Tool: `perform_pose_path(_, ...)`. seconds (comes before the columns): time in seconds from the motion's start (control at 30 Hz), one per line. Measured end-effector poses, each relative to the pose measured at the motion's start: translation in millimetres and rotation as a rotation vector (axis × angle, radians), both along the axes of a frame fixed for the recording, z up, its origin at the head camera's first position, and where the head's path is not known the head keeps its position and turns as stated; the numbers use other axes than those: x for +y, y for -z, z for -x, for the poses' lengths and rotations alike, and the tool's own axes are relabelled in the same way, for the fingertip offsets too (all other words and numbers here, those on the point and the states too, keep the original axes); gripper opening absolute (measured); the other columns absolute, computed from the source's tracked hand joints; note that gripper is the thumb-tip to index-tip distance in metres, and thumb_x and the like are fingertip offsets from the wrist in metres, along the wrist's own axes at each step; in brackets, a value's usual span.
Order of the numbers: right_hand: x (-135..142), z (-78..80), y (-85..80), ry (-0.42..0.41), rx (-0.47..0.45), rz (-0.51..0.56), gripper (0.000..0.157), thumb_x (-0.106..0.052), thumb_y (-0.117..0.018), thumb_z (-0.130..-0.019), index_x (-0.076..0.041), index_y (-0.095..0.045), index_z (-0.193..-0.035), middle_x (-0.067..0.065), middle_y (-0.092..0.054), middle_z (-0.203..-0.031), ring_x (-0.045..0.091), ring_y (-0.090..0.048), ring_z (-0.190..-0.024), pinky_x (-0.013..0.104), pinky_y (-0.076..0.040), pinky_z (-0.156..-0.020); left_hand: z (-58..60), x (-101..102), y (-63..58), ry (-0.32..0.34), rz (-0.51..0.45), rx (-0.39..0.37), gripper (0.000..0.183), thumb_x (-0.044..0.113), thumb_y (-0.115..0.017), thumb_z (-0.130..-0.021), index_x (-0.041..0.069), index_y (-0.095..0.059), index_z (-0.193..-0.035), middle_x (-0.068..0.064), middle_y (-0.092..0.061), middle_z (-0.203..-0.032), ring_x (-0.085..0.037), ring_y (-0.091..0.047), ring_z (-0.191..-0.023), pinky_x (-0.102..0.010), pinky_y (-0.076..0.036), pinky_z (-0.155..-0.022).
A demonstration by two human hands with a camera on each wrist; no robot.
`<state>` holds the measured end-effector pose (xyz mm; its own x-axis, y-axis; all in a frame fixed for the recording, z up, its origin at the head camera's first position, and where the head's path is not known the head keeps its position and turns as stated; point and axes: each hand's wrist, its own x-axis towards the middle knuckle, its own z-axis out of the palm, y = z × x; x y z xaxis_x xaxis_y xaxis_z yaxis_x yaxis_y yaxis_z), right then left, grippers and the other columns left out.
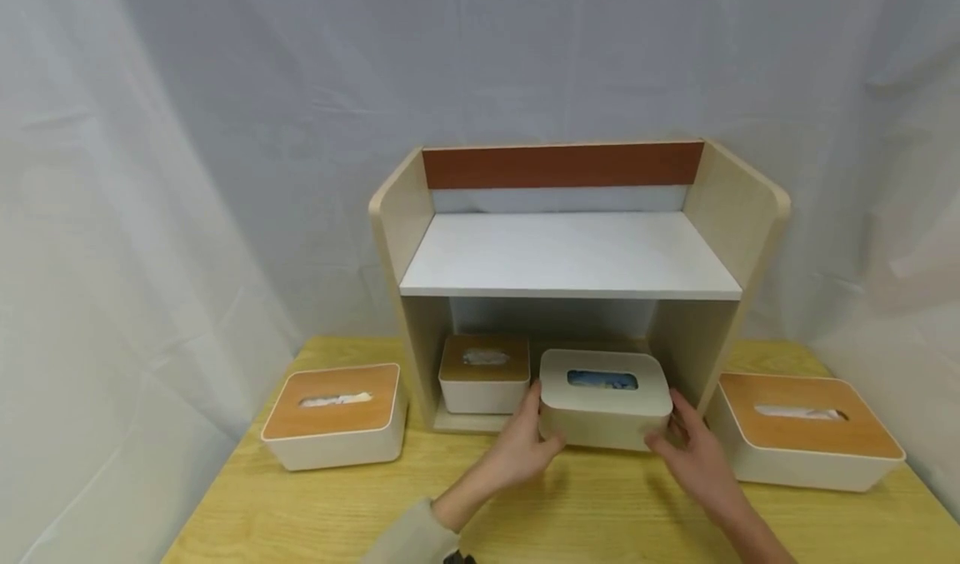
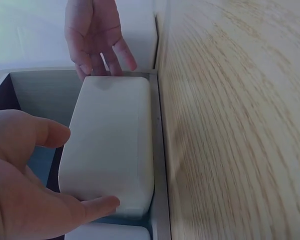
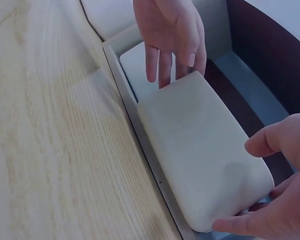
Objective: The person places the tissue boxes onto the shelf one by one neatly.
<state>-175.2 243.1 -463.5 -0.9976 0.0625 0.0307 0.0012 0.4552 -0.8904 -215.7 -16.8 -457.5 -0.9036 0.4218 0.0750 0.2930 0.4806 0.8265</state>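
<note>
A cream tissue box [image 1: 606,426] with an oval slot and bluish contents sits at the right front of the lower shelf compartment, slightly turned. At its left end my left hand [image 1: 519,443] grips it, fingers on the side and thumb by the front. My right hand [image 1: 697,456] holds the opposite end, thumb toward the front face. The left wrist view shows the box's plain front [image 2: 107,140] between both hands; the right wrist view shows the same front [image 3: 205,150] angled to the shelf edge. Beside it stands a tissue box with a wood-look lid [image 1: 486,372].
A two-level shelf unit [image 1: 570,256] with side panels stands on the wood-grain table [image 1: 585,514]. One wood-lidded tissue box [image 1: 333,414] is left of it, a larger one [image 1: 810,431] right. White sheeting [image 1: 225,131] hangs behind and at the sides.
</note>
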Motion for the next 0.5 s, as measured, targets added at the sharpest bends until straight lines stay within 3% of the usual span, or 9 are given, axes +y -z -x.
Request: perform_pose_path(0.5, 3, 12.7, 2.3, -0.050, 0.005, 0.027, 0.087, -0.012, -0.062, -0.096, 0.006, -0.002, -0.156, 0.034, -0.011, -0.159, 0.049, -0.023, -0.143, 0.050, -0.031, -0.109, 11.5, 6, 6.5, 0.008, 0.012, 0.011, 0.090, 0.017, -0.063, -0.092, -0.008, -0.005, -0.156, -0.031, -0.013, -0.160, -0.039, -0.021, -0.147, -0.052, -0.024, -0.118)
